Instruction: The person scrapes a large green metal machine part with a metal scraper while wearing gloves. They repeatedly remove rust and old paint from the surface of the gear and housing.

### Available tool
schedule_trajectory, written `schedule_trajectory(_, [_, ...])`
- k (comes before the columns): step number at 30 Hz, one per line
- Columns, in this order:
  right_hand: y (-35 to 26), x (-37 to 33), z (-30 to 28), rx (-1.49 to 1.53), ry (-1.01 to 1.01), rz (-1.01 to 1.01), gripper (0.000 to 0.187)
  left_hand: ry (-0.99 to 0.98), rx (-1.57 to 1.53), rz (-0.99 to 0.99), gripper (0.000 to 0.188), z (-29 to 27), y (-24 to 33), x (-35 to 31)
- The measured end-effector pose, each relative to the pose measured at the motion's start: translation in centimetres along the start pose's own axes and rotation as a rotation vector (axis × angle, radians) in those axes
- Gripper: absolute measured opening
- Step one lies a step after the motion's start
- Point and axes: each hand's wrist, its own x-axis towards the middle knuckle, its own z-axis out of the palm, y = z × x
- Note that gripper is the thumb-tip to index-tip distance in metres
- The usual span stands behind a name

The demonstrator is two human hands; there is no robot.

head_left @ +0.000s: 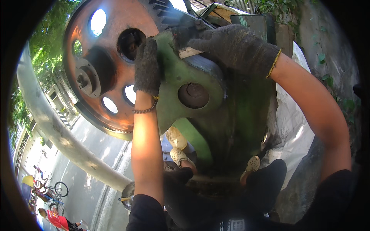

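A large green metal machine frame [169,84] stands before me, with a round hole in its side. My left hand [147,67], in a dark knit glove, lies along the frame's left edge with its fingers stretched out together. Up on the frame's curved top, my right hand [235,46], also gloved, has its fingers closed on a flat pale piece [189,52]. That piece rests against the frame's upper edge; I cannot tell its exact kind. Just left of my left hand is a big reddish-brown wheel [115,23] with round holes and a dark hub [90,77].
Dark gear teeth [163,13] rise behind the wheel. A pale pole [73,142] slants across the left, beside a street with a bicycle [61,189] and a person in red [58,220]. White sheeting [289,127] and a wall [327,46] stand at right. A metal bowl [128,194] sits low left.
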Motion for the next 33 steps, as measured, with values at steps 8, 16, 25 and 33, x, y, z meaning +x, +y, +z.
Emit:
schedule_trajectory(8, [0.0, 0.7, -1.2, -0.035, -0.111, -0.005, 0.041, -0.016, 0.101, 0.042, 0.049, 0.8, -1.1, -0.4])
schedule_trajectory(16, [0.2, 1.0, -2.6, -0.102, -0.118, -0.062, 0.042, -0.021, 0.118, 0.024, 0.053, 0.4, -0.7, -0.7])
schedule_trajectory(25, [-0.6, 1.6, -3.7, 0.007, -0.057, -0.098, 0.039, 0.136, 0.166, 0.206, 0.052, 0.6, -0.4, -0.7])
schedule_trajectory(33, [-0.1, 1.7, -3.1, 0.037, -0.047, -0.107, 0.038, 0.055, 0.197, 0.101, 0.050, 0.1, 0.7, -0.8])
